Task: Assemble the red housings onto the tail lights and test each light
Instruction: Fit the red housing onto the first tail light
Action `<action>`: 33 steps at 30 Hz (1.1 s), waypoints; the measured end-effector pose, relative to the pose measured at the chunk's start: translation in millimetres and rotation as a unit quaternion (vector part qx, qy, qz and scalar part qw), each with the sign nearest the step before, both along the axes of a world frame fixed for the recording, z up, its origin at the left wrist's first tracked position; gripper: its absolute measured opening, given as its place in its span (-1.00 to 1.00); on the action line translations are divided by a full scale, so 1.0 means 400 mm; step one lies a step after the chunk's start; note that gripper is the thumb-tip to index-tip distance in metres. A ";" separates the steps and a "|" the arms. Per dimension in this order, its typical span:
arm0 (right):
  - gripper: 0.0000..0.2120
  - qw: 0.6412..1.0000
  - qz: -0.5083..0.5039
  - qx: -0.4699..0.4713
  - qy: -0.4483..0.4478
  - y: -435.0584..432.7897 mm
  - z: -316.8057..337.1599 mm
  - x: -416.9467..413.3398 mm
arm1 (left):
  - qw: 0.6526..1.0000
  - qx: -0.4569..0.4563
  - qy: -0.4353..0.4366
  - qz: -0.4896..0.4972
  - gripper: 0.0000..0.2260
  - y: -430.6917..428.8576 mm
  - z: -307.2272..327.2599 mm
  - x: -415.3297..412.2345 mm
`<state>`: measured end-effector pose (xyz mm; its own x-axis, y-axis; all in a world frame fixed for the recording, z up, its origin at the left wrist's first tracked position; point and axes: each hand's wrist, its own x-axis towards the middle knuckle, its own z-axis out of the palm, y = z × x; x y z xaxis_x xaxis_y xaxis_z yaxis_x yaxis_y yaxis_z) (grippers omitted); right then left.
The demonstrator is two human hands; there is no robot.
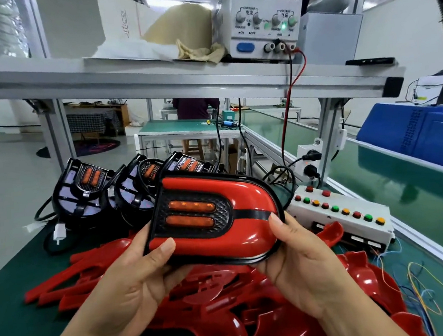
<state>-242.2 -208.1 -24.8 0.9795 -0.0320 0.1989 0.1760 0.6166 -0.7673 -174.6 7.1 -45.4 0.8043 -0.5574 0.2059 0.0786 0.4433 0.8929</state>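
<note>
Left hand [133, 280] and right hand [304, 267] clamp the assembled tail light [219, 216] by its two ends at frame centre, thumbs on the front, other fingers hidden behind it. Its long axis runs left to right, rounded end at right. Loose red housings [222, 307] lie underneath; bare tail lights [88, 190] stand at middle left.

Single head-worn wide-angle view: looks forward and down at green bench [15, 306]; tail light [219, 219] very near, centre; power supply [260, 38] on shelf [153, 77] at top.
</note>
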 end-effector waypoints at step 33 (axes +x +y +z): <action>-0.52 0.992 -0.026 -0.098 -0.069 -0.003 -0.031 0.009 | 0.999 0.020 -0.008 0.030 -0.37 -0.012 -0.033 0.006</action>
